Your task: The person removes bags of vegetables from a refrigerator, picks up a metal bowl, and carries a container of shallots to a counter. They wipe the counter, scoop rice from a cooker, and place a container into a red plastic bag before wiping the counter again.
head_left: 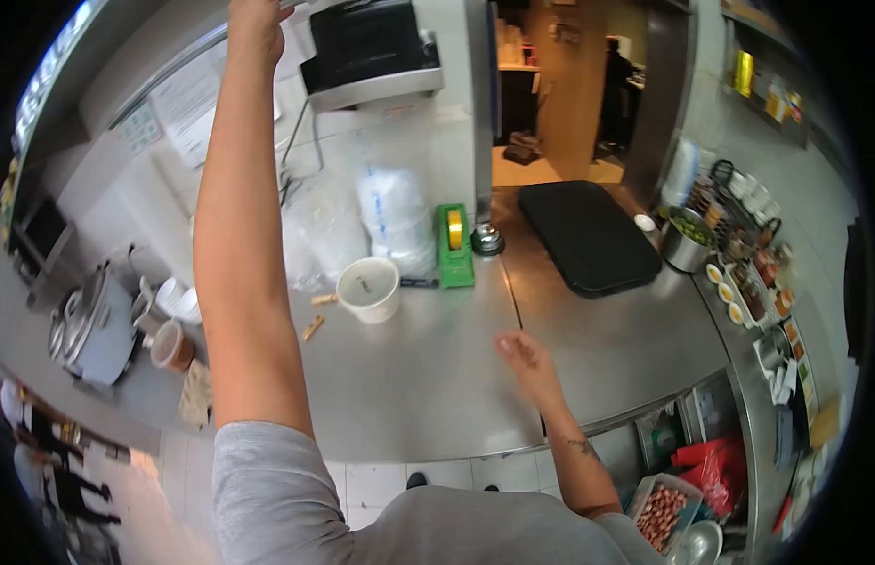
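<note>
My left hand [256,26] is raised to the top edge of the view, beside a metal rail [197,45] with printed papers [185,115] below it on the wall. Its fingers are mostly cut off, so any hold is hidden. Low over the steel counter [428,377], my right hand [530,365] hovers with loosely bent fingers and nothing in them. A black tray [590,235] lies beyond it. Left of that hand stand a white plastic tub [369,288], a green tape dispenser [455,247] and a call bell [487,239]. A black printer [370,52] hangs above.
Plastic bags [395,221] stand against the wall. At the left are a large pot [97,325] and a reddish-brown container [172,348]. A pot of green pieces [687,237] and small condiment cups [725,294] line the right side. Below is a bin of reddish bulbs [664,513].
</note>
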{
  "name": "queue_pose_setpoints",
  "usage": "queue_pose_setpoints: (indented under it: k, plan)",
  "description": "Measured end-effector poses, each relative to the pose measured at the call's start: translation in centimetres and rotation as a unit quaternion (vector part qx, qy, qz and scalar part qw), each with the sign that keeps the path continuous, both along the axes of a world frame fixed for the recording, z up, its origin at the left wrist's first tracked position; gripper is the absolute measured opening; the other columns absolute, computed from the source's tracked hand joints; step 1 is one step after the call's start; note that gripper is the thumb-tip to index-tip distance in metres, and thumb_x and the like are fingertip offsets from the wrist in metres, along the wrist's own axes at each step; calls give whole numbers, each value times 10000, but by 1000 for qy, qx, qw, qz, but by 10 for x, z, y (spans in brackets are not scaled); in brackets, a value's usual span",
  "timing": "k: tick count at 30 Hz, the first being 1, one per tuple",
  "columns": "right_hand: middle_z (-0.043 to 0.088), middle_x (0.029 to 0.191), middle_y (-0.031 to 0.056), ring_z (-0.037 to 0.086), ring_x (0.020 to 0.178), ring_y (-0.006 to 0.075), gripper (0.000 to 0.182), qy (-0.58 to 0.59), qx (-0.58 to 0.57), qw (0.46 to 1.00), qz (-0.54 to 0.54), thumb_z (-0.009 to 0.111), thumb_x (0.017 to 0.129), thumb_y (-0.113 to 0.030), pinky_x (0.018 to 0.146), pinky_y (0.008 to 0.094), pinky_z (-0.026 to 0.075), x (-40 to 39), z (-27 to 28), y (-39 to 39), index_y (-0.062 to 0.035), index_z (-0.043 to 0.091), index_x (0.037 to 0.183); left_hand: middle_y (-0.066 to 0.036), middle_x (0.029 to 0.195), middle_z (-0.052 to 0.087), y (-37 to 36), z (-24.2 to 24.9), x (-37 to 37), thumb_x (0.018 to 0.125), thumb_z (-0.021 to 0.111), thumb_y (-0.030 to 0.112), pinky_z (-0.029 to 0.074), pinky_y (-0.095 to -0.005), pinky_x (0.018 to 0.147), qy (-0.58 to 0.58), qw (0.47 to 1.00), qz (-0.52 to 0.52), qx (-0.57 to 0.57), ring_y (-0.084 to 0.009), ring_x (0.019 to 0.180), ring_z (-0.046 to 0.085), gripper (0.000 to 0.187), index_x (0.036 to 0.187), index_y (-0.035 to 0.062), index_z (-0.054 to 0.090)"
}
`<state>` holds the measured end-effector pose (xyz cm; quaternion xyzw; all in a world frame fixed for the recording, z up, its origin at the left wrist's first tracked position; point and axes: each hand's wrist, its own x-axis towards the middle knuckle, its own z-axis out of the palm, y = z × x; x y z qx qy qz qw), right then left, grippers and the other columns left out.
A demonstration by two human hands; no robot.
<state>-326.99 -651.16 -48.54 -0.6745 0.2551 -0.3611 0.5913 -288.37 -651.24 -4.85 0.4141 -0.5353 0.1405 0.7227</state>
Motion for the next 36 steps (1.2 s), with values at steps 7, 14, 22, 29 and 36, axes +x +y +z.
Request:
queue_pose_setpoints:
  k: [7, 14, 22, 29, 36]
  plan:
    - [542, 1174, 175, 515, 1116, 245, 677, -239, 108, 901, 346, 473, 874, -533, 890, 388, 429, 71, 117, 16, 9, 399, 1273, 0, 859, 630, 194, -129, -120, 786, 614, 66, 435, -254, 769, -4, 987, -76, 140, -108, 804, 570, 134, 908, 20, 639]
    - [451, 1305, 176, 428, 1211, 292, 797, -239, 229, 802, 497, 542, 814, -567, 989, 427, 370, 136, 122, 183, -1, 322, 1331, 19, 825, 590, 400, -258, -198, 808, 608, 26, 424, -205, 723, 204, 903, 49, 374, -47, 786, 518, 114, 918, -1, 612]
    - [588, 1063, 93, 579, 968, 188, 356, -110, 364, 782, 493, 594, 873, -155, 854, 324, 467, 161, 81, 479, 18, 495, 1167, -63, 1018, 590, 671, -355, -270, 844, 508, -39, 448, -271, 827, 363, 865, 159, 308, -133, 948, 568, 286, 1128, -11, 500]
    - [614, 981, 92, 604, 882, 170, 287, 8, 335, 665, 668, 595, 870, -144, 755, 298, 493, 147, 54, 722, 37, 542, 1087, -54, 937, 600, 853, -395, -358, 826, 553, 29, 437, -266, 786, 500, 790, 319, 153, -123, 885, 560, 199, 1021, -9, 534]
    - [616, 963, 105, 625, 807, 195, 268, 79, 266, 498, 822, 572, 881, -156, 627, 335, 528, 111, 39, 936, 38, 542, 1063, -56, 846, 591, 1015, -420, -474, 724, 398, -42, 416, -217, 701, 496, 566, 603, 263, -99, 771, 529, 248, 885, 1, 581]
